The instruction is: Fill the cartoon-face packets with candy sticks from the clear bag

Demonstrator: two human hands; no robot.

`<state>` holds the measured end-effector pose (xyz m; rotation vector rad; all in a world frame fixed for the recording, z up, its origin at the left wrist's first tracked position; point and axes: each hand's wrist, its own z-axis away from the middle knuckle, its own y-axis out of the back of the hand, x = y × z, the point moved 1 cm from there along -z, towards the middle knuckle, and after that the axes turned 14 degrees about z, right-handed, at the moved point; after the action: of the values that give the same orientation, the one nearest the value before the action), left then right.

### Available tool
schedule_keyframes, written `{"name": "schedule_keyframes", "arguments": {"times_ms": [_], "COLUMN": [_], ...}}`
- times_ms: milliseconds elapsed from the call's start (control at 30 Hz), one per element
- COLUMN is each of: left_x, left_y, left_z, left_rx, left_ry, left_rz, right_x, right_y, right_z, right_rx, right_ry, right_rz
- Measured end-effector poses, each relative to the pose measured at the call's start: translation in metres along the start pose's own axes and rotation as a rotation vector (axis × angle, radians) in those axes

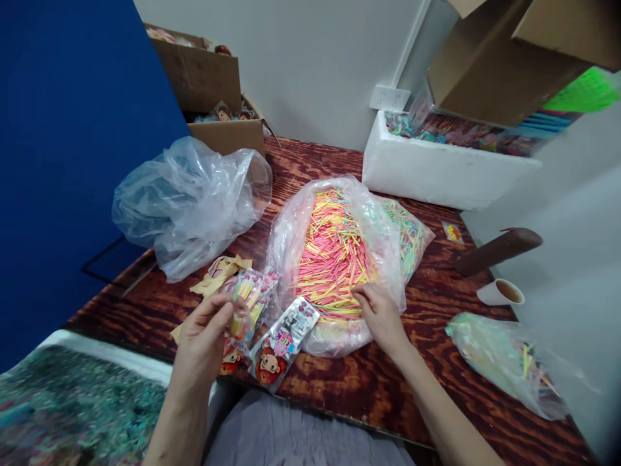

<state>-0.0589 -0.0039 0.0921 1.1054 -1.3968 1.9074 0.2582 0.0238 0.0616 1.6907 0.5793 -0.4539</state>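
Note:
A large clear plastic bag [286, 243] lies open on the table, heaped with thin pink and yellow sticks [332, 252], a few of them bluish. My right hand [381, 317] is over the near right part of the heap, thumb and fingertips pinched together; whatever they hold is too small to make out. To the left, my left hand [204, 330] pinches a small clear packet [242, 320] with yellow and pink sticks showing inside. Between my hands lies a flat printed packet [284, 343] with a cartoon figure. Crumpled yellowish strips [220, 275] lie just beyond my left hand.
An empty-looking clear bag [194, 200] and cardboard boxes [228, 136] stand at the back left. A white foam box [436, 168] is at the back right. A paper cup [499, 292] of brown liquid, a brown cylinder [499, 251] and another bag [504, 356] line the right side.

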Motion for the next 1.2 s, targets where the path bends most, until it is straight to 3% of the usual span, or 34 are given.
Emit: {"name": "schedule_keyframes", "arguments": {"times_ms": [100,200,367,467,633,767,867,1000,1100,1200], "left_x": [0.004,-0.008,-0.036,-0.044,-0.046,-0.048,-0.044,-0.026,-0.019,-0.032], "left_y": [0.010,0.009,-0.018,-0.031,-0.037,-0.034,-0.026,-0.005,0.015,0.030], "left_z": [-0.008,-0.006,0.007,0.013,0.017,0.018,0.017,0.008,-0.011,-0.036], "left_rx": [0.077,0.107,-0.075,-0.189,-0.294,-0.303,-0.266,-0.132,0.014,0.052], "left_ry": [-0.028,-0.065,0.004,0.029,0.051,0.060,0.050,0.016,-0.090,-0.282], "left_rz": [0.035,-0.052,-0.254,-0.274,-0.314,-0.311,-0.328,-0.370,-0.405,-0.586], "right_x": [0.013,-0.012,-0.082,-0.106,-0.110,-0.116,-0.122,-0.098,-0.049,-0.005], "right_y": [0.003,0.002,-0.003,-0.009,-0.023,-0.037,-0.041,-0.029,-0.015,-0.007], "right_z": [-0.011,-0.010,-0.003,-0.002,0.002,0.014,0.023,0.022,0.009,-0.006], "right_rx": [0.007,-0.057,-0.089,-0.055,-0.047,-0.028,-0.099,-0.193,-0.080,0.027], "right_ry": [0.066,0.092,0.049,0.070,0.075,0.083,0.130,0.142,0.033,-0.027], "right_rz": [0.124,-0.031,-0.419,-0.522,-0.514,-0.455,-0.463,-0.489,-0.330,-0.130]}}
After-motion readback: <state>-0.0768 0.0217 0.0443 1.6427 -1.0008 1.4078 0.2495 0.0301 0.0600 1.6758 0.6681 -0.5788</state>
